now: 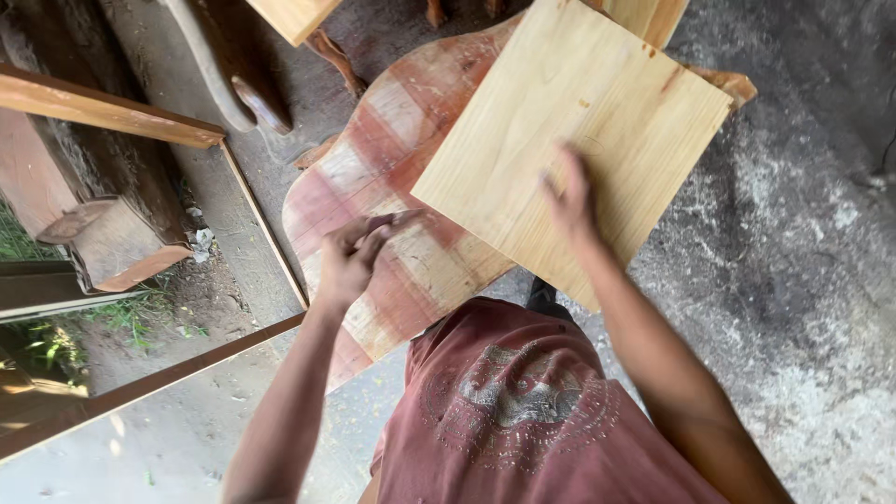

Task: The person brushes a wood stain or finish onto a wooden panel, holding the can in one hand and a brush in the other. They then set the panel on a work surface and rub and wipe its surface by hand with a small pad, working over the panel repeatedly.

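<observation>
Right, board: pale square wooden board (569,140), centre-top; stiff, smooth, likely light; take by edges.
Right hand (571,201): my palm flat on it, open.
Left hand (353,257): loosely curled, empty, over reddish curved plank (383,159).

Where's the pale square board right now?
In the head view the pale board lies upper centre-right, on the reddish curved panel. The right hand rests flat on its near part; the left hand is beside its left corner.

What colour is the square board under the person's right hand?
Pale yellowish, unfinished-looking wood with faint grain, the square board shows best in the head view.
</observation>
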